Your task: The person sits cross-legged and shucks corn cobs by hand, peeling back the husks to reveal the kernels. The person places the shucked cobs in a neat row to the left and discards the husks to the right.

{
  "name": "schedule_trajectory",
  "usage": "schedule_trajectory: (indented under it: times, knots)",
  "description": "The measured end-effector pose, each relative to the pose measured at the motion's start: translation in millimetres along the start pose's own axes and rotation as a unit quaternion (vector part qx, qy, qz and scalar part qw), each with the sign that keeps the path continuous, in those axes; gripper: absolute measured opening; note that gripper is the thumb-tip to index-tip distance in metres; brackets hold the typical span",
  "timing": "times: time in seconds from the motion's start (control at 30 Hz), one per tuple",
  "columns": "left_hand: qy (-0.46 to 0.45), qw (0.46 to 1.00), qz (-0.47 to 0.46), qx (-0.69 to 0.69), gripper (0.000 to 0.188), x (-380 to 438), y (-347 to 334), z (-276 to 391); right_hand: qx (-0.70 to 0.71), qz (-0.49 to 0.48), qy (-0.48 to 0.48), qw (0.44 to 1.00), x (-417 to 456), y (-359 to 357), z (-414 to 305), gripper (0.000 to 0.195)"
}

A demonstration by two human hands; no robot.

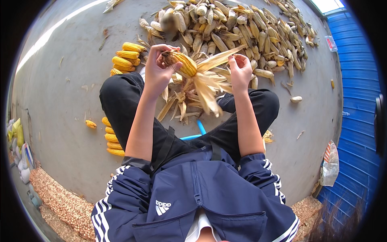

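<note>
My left hand (160,68) is closed around the upper part of an ear of yellow corn (186,64), with its dark tip toward the fingers. Dry husk leaves (207,90) spread from the ear's base, peeled back and partly blurred. At the end of one long husk leaf (223,57) is my right hand (241,72), thumb and forefinger pinching or just touching it; which of the two is unclear. Loose stripped husks (181,104) lie on the floor below, between my legs.
A large heap of corn in husks (223,27) lies ahead. Husked yellow ears (122,62) are stacked ahead-left, and more (112,137) are lined up by my left leg. A blue corrugated wall (358,106) stands at right, with a sack (330,165) beside it. Cobs (60,196) are piled behind-left.
</note>
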State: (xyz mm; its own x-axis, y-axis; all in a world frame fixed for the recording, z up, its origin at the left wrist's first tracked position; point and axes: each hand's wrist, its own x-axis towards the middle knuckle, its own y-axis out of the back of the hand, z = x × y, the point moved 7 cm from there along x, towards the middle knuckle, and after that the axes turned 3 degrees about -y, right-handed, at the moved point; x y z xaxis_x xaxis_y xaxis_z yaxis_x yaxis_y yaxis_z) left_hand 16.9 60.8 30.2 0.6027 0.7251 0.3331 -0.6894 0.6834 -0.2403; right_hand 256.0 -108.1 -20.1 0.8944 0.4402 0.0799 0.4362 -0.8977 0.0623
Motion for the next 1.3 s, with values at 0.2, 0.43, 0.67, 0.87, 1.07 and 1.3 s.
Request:
schedule_trajectory:
  times: [0.2,0.43,0.67,0.87,1.07,1.3]
  knots:
    - [0.097,0.99,-0.064,0.078,0.046,-7.4,-12.7,-6.2,-0.037,-0.05,0.074,0.995,-21.8,-13.9,-33.2,0.018]
    - [0.126,0.974,-0.154,0.107,0.053,-14.9,-34.6,-9.6,-0.041,-0.307,0.085,0.947,-58.5,-63.8,-43.0,0.031]
    - [0.144,0.968,-0.171,0.112,0.054,-19.2,-44.7,-14.7,-0.057,-0.273,0.154,0.948,-56.3,-57.5,-56.0,0.023]
    - [0.139,0.968,-0.163,0.134,0.048,-22.0,-42.6,-20.7,-0.082,-0.253,0.189,0.945,-60.7,-58.7,-61.2,0.011]
    - [0.151,0.963,-0.167,0.148,0.052,-24.0,-47.5,-19.9,0.028,-0.251,-0.029,0.967,-64.3,-60.9,-34.3,0.012]
    - [0.121,0.973,-0.14,0.14,0.048,-21.1,-49.4,-15.2,0.118,-0.169,-0.117,0.972,-54.8,-55.1,-2.8,0.016]
